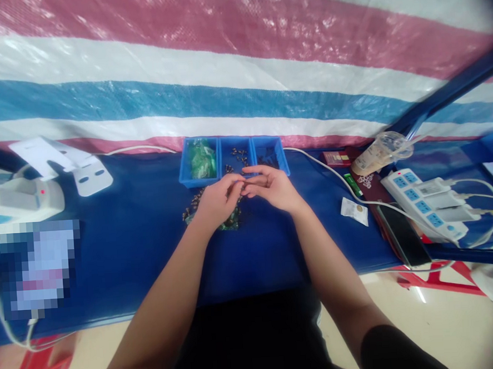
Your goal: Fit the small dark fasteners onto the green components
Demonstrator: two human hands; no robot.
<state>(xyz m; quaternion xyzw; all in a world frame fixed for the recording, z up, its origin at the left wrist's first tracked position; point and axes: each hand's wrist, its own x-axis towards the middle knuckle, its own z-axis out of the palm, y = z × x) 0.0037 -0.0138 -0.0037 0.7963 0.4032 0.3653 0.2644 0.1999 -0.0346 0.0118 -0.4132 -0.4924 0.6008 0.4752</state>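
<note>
My left hand (222,200) and my right hand (269,187) meet fingertip to fingertip above the blue table. Both are closed in a pinch, and whatever sits between the fingers is too small to make out. Under and beside my left hand lies a pile of small dark and brassy parts (196,198), partly hidden, with some green material (231,223). Just behind the hands stand three joined blue bins. A green plastic bag fills the left bin (184,169), a few brassy parts lie in the middle bin (223,152), and dark pieces are in the right bin (284,160).
On the right are a power strip (423,204) with chargers, a drink cup (384,151), a black phone (404,236), a small white packet (354,211) and a cable. At left are a white stand (91,174), another power strip (49,196) and a blurred-out device (46,266).
</note>
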